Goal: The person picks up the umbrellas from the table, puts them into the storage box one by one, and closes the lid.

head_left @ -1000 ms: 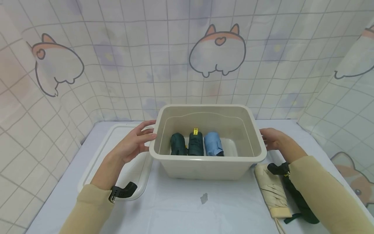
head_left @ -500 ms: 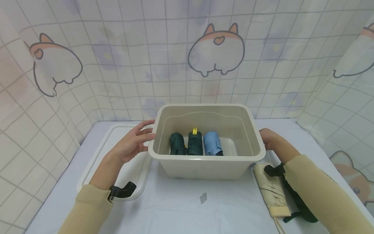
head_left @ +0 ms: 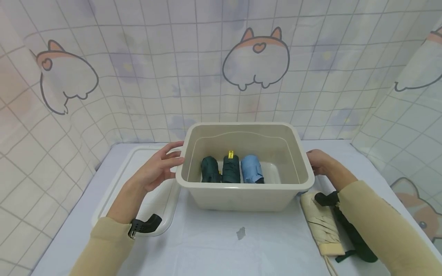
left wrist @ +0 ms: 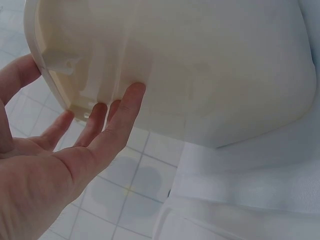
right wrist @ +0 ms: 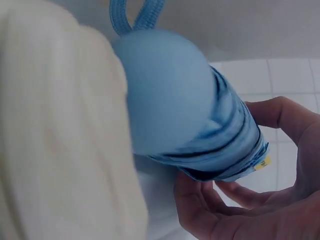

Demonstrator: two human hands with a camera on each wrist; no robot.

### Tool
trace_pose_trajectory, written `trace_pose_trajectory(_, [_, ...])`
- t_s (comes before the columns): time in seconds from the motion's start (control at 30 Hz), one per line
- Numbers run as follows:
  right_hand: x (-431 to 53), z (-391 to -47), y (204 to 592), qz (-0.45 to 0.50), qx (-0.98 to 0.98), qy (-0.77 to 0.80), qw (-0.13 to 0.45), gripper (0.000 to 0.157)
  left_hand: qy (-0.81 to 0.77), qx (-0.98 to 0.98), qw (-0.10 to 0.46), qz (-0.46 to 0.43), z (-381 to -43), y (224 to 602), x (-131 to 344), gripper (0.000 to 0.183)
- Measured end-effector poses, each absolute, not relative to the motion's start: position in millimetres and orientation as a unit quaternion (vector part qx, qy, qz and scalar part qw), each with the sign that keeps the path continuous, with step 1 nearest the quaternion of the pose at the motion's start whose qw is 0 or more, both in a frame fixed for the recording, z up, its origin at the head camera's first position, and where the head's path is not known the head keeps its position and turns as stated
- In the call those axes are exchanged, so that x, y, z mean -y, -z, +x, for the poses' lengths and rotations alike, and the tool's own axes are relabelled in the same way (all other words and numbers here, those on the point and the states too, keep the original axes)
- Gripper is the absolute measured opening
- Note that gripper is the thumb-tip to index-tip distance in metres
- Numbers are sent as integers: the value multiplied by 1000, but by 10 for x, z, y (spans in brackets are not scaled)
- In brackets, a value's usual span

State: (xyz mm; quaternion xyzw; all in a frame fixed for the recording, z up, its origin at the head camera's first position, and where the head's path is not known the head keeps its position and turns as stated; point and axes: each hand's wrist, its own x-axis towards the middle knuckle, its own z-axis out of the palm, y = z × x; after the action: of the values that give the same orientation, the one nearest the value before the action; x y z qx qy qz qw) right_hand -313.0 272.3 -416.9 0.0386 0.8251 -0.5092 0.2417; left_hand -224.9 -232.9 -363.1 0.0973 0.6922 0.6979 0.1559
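A beige plastic bin (head_left: 242, 199) stands mid-table, holding two dark green folded umbrellas (head_left: 231, 168) and one blue folded umbrella (head_left: 252, 168) side by side. My left hand (head_left: 155, 170) rests at the bin's left end. In the left wrist view its thumb touches the rim and the other fingers (left wrist: 127, 107) lie loosely along the outer wall. Outside the right end, my right hand (head_left: 324, 165) grips another blue folded umbrella (right wrist: 165, 100), thumb on one side and fingers on the other. From the head view that umbrella is mostly hidden by the bin.
A cream folded umbrella (head_left: 321, 226) lies right of the bin, beside a dark green one (head_left: 355, 234) partly under my right sleeve. The bin's white lid (head_left: 159, 207) lies flat on the left, below my left arm. A patterned curtain (head_left: 210, 84) encloses the back and sides.
My right hand and wrist have shifted slightly inward toward the bin's right end. The left hand and the bin stay where they were.
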Motion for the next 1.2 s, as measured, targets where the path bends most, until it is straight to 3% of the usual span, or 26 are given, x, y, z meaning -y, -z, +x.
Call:
trace_pose_trajectory(0.17, [-2786,-3151,4155,37,-827,501,254,62,-700,-690,156,97,-2248,3635,2329,65])
trace_pose_trajectory(0.57, [-2909,-3165,4082,52,-804,533,257,84,-702,-688,155,96,-2231,3640,2350,65])
trace_pose_trajectory(1.2, [-3095,-3113,3852,33,-813,543,207,81,-698,-693,154,99,-2246,3645,2335,65])
